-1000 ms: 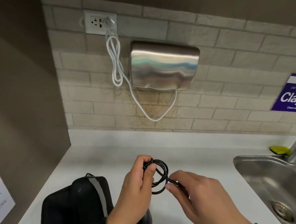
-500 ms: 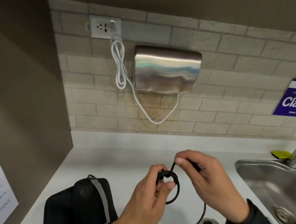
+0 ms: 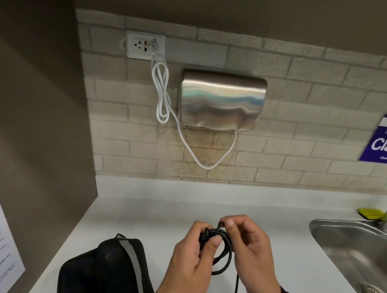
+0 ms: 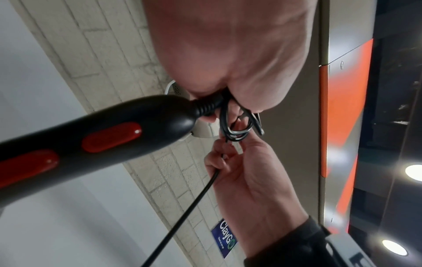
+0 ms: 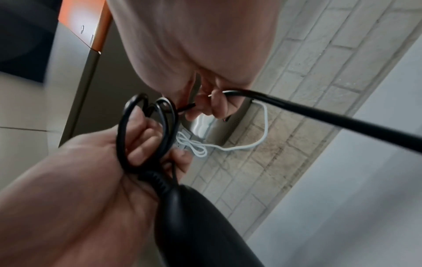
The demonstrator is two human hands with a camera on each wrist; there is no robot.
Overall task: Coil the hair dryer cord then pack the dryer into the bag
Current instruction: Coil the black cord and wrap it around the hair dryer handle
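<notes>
My left hand (image 3: 195, 256) grips a small coil of black cord (image 3: 224, 253) above the white counter, fingers curled round the loops. My right hand (image 3: 245, 245) pinches the cord just right of the coil, and the free length hangs down from it. In the left wrist view the black hair dryer handle (image 4: 91, 140) with red buttons hangs from the coil (image 4: 237, 122). The right wrist view shows the loops (image 5: 146, 126) over my left fingers and the cord (image 5: 319, 115) running off to the right. A black bag (image 3: 105, 269) lies on the counter at the lower left.
A steel sink (image 3: 357, 255) is set into the counter (image 3: 185, 204) at the right, with a yellow sponge (image 3: 371, 214) behind it. On the tiled wall hang a steel hand dryer (image 3: 222, 100), its white cord (image 3: 163, 95) and a socket (image 3: 145, 45). A brown panel stands at the left.
My right hand has come down and in towards the left hand, laying another loop of cord onto the coil. The left hand has kept its grip on the coil.
</notes>
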